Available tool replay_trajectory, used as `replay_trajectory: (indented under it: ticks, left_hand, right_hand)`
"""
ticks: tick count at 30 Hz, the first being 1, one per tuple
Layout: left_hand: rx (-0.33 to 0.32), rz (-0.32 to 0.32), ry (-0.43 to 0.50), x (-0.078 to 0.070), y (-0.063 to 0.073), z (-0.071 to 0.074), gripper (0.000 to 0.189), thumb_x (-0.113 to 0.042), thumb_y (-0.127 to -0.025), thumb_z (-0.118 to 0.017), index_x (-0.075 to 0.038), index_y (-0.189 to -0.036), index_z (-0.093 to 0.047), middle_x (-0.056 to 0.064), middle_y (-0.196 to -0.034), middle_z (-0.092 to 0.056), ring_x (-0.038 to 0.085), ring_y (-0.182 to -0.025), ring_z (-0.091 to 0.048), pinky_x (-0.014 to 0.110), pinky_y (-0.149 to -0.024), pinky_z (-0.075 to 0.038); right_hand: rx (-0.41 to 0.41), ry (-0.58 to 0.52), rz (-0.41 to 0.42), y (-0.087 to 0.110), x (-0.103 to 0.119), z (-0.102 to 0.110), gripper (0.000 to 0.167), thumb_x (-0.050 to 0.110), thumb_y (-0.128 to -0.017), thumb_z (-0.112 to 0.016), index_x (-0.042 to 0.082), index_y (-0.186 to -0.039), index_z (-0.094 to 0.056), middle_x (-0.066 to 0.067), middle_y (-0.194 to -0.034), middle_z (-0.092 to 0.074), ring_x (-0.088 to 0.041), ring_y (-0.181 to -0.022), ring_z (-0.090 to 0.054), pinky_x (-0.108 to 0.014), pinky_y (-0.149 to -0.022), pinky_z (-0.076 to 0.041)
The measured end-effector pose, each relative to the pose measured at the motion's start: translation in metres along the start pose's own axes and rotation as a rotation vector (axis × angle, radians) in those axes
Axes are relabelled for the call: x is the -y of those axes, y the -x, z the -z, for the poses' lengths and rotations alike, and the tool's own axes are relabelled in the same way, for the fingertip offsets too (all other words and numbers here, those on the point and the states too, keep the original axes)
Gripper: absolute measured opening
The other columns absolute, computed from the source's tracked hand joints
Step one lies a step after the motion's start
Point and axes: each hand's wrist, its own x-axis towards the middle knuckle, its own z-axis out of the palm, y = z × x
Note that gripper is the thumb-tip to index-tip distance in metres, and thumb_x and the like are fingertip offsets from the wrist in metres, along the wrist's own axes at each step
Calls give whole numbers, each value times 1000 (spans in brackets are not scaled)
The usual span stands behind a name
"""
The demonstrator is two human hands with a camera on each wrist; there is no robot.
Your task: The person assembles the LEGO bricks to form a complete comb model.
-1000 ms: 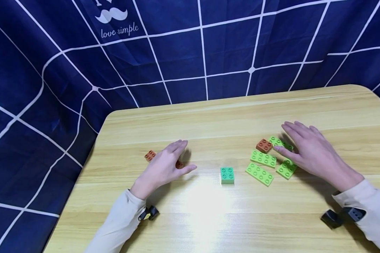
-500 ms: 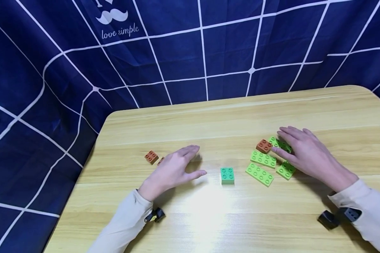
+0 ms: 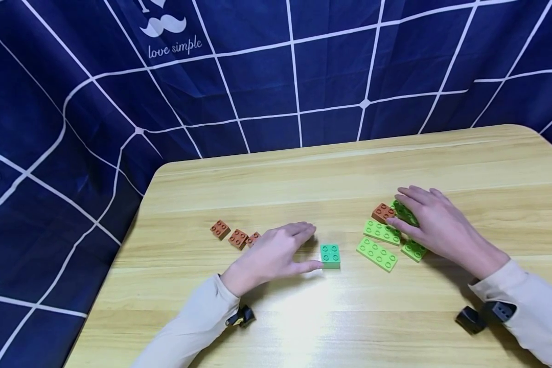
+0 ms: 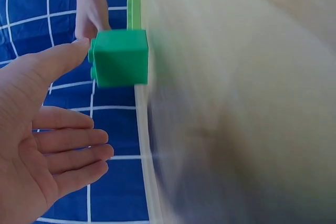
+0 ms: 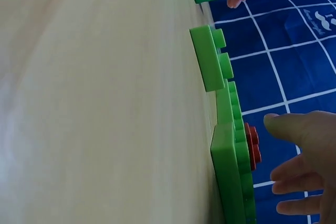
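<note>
My left hand (image 3: 276,253) is spread just left of a green square brick (image 3: 330,257), its thumb tip right at the brick's near-left corner in the head view. The left wrist view has the same green brick (image 4: 122,59) beyond the thumb, with nothing in the palm. My right hand (image 3: 434,217) hovers over a group of lime-green flat bricks, fingers extended and thumb near a reddish-brown brick (image 3: 383,212). Two lime bricks, one (image 3: 382,231) behind the other (image 3: 377,253), lie left of that hand; a third (image 3: 414,250) is partly under it.
Behind the left hand, several reddish-brown square bricks, among them one (image 3: 220,229) at the far left, lie in a loose row. The wooden table (image 3: 276,189) ends at a dark blue curtain (image 3: 257,76) with white lines.
My left hand has moved right, from over the brown bricks to the green brick, uncovering the brown ones. My right hand has shifted slightly left over the lime bricks. No brick has moved.
</note>
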Motion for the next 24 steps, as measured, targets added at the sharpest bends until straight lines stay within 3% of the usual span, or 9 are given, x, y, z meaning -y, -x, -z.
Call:
replay_trajectory:
  ticks: [17, 21, 24]
  left_hand:
    - [88, 1, -49, -12, -15, -5, 70, -56, -85, -66, -1, -128, -60, 12, -126, -63, 22, -114, -62, 24, -92, -51]
    - [112, 3, -29, -13, -16, -5, 65, -54, -85, -68, -2, -124, -63, 8, -120, -67, 17, -103, -66, 20, -84, -54]
    - [115, -4, -12, -13, -17, -5, 58, -51, -85, -69, -4, -118, -66, 4, -108, -70, 8, -85, -67, 14, -71, -54]
  right_hand:
    - [21, 4, 20, -4, 7, -6, 60, 35, -85, -73, -12, -119, -60, -33, -124, -55, -50, -119, -46, -66, -100, -34]
    - [19, -1, 26, -6, 8, -9, 60, 35, -85, -73, -12, -119, -60, -34, -123, -56, -51, -119, -47, -65, -100, -34]
    - [13, -4, 33, -6, 8, -10, 59, 34, -85, -73, -13, -118, -60, -34, -122, -56, -51, -118, -47, -65, -100, -35]
